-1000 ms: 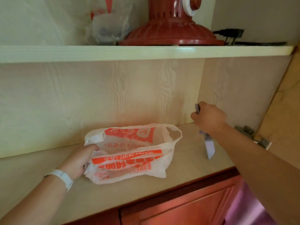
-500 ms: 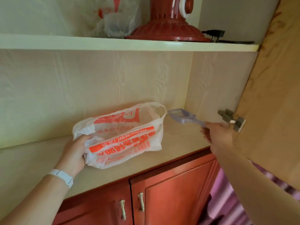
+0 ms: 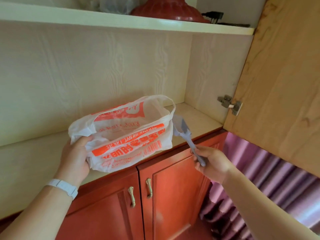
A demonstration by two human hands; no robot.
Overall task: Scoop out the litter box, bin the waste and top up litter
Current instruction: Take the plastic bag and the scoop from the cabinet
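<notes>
A person is standing at an open cupboard, seen from a camera on their head looking down at both hands. The left hand [image 3: 74, 158], with a white band [image 3: 63, 187] on its wrist, is gripping the left end of a white plastic bag [image 3: 128, 137] printed with orange lettering, fingers curled around the bunched plastic. The bag is lying partly on the pale shelf [image 3: 195, 116] inside the cupboard, its mouth gaping open toward the camera and one loop handle standing up at the back. The right hand [image 3: 213, 163] is closing around the handle of a grey litter scoop [image 3: 186, 134], holding it just beside the bag's right edge with the scoop end pointing up and away. The scoop head is touching or almost touching the bag; which one is unclear. Above, an upper shelf [image 3: 121, 23] is carrying a dark red round base [image 3: 169, 11]. The wooden cupboard door [image 3: 280, 84] is hanging open on the right. Below are red cabinet doors [image 3: 173, 196] with brass handles.
</notes>
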